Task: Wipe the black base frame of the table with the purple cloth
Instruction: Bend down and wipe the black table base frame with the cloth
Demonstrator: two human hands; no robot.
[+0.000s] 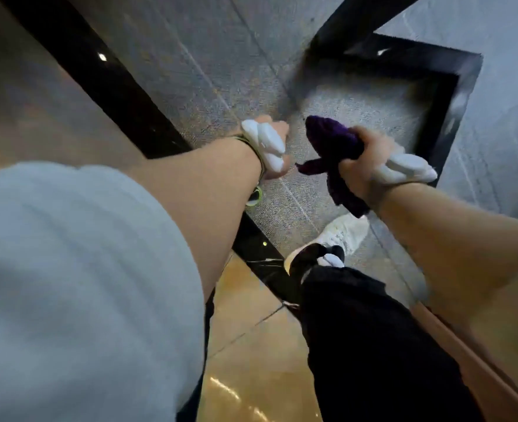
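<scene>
Right hand (363, 166) grip clenches the bunched purple cloth (333, 144) above carpet, short of the black base frame (452, 95); left hand (274, 147) fisted, empty.

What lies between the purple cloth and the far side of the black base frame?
Only bare grey carpet, seen in the head view; the purple cloth, gripped in the right hand, is not touching the black base frame.

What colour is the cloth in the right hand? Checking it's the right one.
Dark purple cloth, seen in the head view.

The base frame (452, 95) lay on the carpet (209, 65) far right — the cloth (333, 141) hung nearer, left of it.
</scene>
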